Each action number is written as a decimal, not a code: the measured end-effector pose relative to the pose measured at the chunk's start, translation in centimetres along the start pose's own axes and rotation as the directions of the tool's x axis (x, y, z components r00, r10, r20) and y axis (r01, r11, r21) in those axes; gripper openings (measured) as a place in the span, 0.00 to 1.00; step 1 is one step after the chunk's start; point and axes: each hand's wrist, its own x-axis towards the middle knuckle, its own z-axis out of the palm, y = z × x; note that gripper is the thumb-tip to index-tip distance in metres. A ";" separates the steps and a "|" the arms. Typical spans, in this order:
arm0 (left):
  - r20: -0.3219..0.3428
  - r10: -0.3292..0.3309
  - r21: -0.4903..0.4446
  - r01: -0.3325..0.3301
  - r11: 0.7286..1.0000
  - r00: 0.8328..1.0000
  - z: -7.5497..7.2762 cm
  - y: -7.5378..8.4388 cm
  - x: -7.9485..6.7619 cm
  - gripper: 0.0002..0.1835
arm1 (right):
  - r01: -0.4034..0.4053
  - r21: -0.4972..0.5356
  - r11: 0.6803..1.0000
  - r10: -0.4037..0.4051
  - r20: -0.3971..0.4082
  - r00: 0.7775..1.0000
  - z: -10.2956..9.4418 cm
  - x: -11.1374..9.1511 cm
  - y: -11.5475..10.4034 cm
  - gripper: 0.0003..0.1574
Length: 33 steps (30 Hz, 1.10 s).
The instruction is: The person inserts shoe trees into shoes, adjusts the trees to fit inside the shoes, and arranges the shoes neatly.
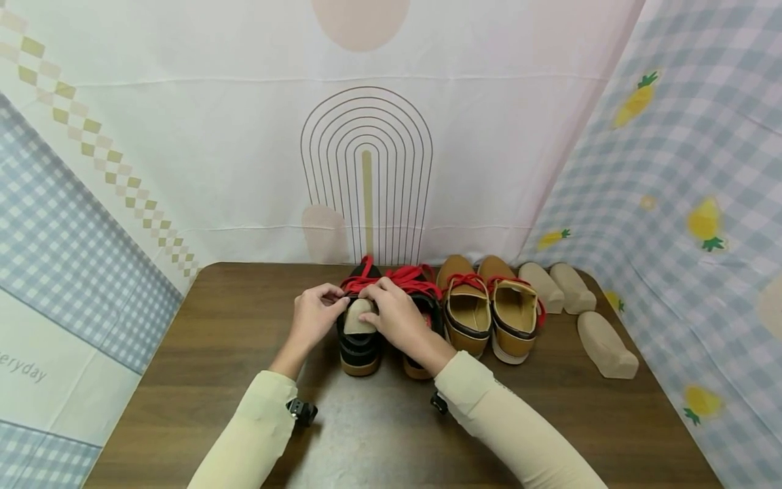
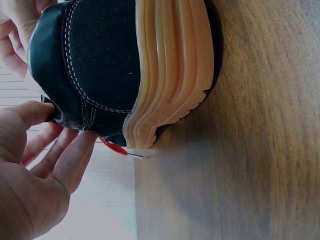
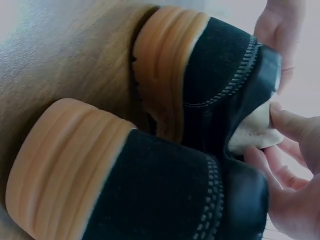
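L hand (image 1: 313, 314) fingers pinch upper edge of 1 black shoe (image 1: 359, 348), prob. to hold its mouth wide. R hand (image 1: 397, 316) fingers clamp 1 beige insert (image 1: 359, 320) there, prob. for aiming.

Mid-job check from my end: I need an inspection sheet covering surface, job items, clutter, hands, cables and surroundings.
Surface: brown wood-grain table.
Job items: beige insert partly inside the opening of the black shoe on the left; second black shoe beside it; red laces on both.
Clutter: two tan shoes, three more beige inserts, all toward the right.
Left hand: pinches the upper of the left black shoe.
Right hand: holds the insert.
Cables: nothing seen.
Surroundings: patterned cloth behind and at both sides; black wrist device on each arm.
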 end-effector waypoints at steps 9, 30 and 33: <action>0.006 -0.008 0.003 0.008 1.000 1.000 0.0 0.0 -0.1 0.05 | -0.005 -0.098 0.995 0.003 -0.013 1.000 1.0 -0.1 0.2 0.22; 0.009 0.002 -0.007 -0.002 1.000 1.000 -0.2 0.2 -0.1 0.05 | 0.136 -0.106 0.985 -0.135 0.015 0.991 -0.1 1.1 0.9 0.18; 0.015 0.005 -0.009 -0.005 1.000 1.000 -0.2 0.2 -0.1 0.05 | 0.145 -0.070 0.987 -0.140 0.071 0.988 -0.8 1.9 1.1 0.17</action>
